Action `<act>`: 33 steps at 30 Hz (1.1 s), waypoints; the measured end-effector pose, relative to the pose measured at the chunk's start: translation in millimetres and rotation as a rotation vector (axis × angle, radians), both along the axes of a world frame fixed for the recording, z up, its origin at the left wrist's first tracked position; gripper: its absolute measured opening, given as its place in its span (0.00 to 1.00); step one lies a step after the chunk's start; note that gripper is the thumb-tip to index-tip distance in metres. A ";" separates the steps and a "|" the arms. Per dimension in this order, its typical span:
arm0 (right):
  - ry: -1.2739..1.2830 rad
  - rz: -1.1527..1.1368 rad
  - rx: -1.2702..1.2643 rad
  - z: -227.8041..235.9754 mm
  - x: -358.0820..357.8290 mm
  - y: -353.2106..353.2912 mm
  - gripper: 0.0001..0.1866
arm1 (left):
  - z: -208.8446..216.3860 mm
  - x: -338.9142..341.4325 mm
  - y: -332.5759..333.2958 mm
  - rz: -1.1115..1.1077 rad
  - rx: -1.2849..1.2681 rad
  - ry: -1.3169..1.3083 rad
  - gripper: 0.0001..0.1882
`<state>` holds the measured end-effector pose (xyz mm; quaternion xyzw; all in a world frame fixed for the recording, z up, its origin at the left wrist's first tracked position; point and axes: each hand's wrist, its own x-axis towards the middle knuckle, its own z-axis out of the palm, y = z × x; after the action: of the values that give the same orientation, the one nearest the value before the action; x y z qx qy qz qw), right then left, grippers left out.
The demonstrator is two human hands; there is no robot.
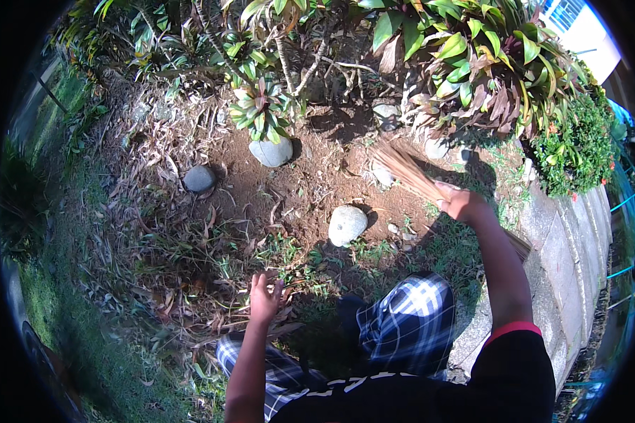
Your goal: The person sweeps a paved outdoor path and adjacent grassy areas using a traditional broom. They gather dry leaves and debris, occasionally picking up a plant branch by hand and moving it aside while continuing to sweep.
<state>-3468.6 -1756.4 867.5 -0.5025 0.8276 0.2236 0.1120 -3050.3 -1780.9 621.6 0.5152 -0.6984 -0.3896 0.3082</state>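
My right hand (466, 204) is closed around a stick broom (413, 173), a bundle of thin brown bristles. Its fanned tips point up and left, over the soil beside a pale stone (382, 175); the other end of the bundle shows beyond my forearm. My left hand (264, 299) hovers near dry leaves and grass by my knee, fingers apart, with nothing seen in it. Between the hands, farther off, a large whitish stone (348, 225) sits on the bare soil (303, 190).
A rounded stone (271, 151) and a darker grey one (200, 179) lie farther left. Leafy shrubs (466, 56) border the far side. Dry leaf litter (162, 282) covers the left ground. At right runs a concrete path (564, 240) below a flowering bush (575, 144).
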 end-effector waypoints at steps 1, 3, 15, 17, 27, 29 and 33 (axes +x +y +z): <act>-0.033 0.092 0.088 -16.1 20.1 9.1 0.30 | 0.2 -3.7 -2.5 -0.015 -0.015 0.000 0.14; -0.174 0.116 0.125 -27.6 37.6 32.6 0.29 | 0.5 -7.0 -5.0 -0.031 0.003 -0.053 0.14; -0.158 -0.325 -0.161 -24.3 -43.0 89.2 0.29 | 2.7 -19.2 -14.3 -0.105 0.040 0.044 0.13; -0.137 -0.229 0.047 -30.4 -20.1 96.2 0.30 | 1.2 -19.1 -14.1 -0.111 -0.058 0.005 0.12; -0.638 -0.682 -0.462 -11.4 -49.3 163.2 0.30 | 2.7 -40.0 -14.2 -0.167 0.061 -0.033 0.13; -0.361 -0.598 -0.330 -33.7 -33.9 138.3 0.30 | 3.9 -39.2 -13.4 -0.155 0.086 -0.002 0.14; -0.290 -0.237 -0.044 -47.0 2.9 112.3 0.29 | 3.3 -29.0 -11.4 -0.175 0.067 -0.048 0.13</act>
<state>-3465.7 -1644.1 820.6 -0.4306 0.8609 0.1161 0.2447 -3079.3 -1792.3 624.9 0.4715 -0.7346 -0.4256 0.2387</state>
